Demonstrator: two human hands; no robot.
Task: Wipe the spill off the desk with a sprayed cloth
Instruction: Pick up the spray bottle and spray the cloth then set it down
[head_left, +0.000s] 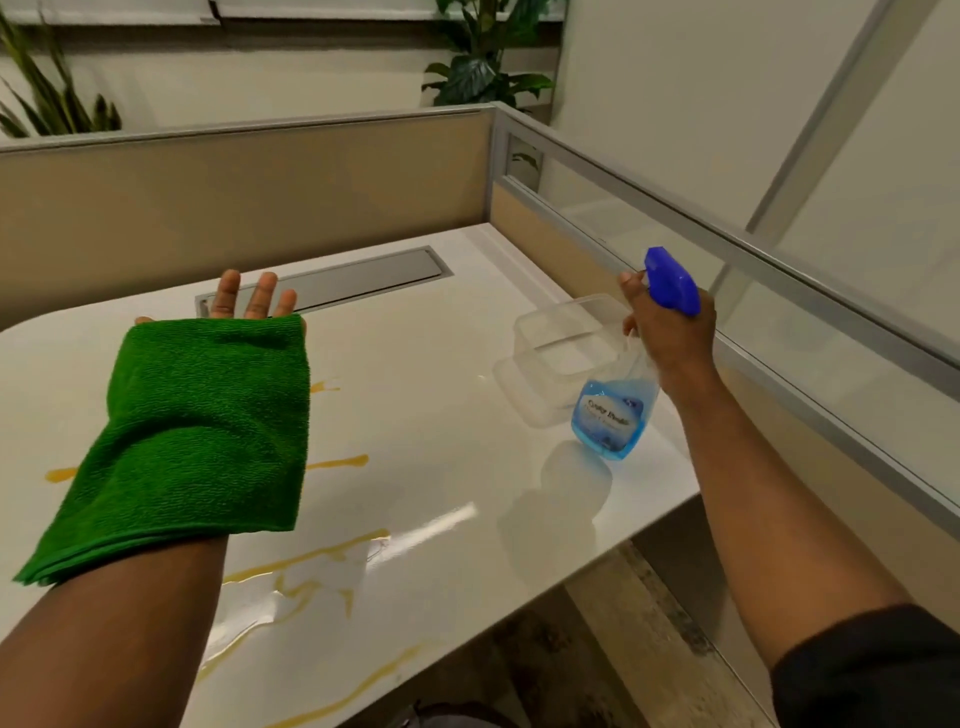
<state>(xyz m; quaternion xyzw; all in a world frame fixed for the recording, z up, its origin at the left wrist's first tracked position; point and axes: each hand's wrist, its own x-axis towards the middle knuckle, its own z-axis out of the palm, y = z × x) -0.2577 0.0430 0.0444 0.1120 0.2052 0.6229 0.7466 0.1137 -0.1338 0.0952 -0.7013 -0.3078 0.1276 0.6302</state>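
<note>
A folded green cloth (192, 431) lies draped over my left hand (249, 301), which is held flat above the desk, palm up, fingers spread and poking out past the cloth's far edge. My right hand (670, 332) grips the neck of a spray bottle (613, 415) with blue liquid and a blue trigger head, lifted above the desk at the right, nozzle pointing left. Yellow-brown streaks of spill (311, 561) run across the white desk (441, 415) below and beside the cloth.
A clear plastic container (561, 353) sits on the desk just behind the bottle. A grey cable hatch (353, 280) is set into the desk's far side. Beige partition panels with a glass strip enclose the back and right. Plants stand behind them.
</note>
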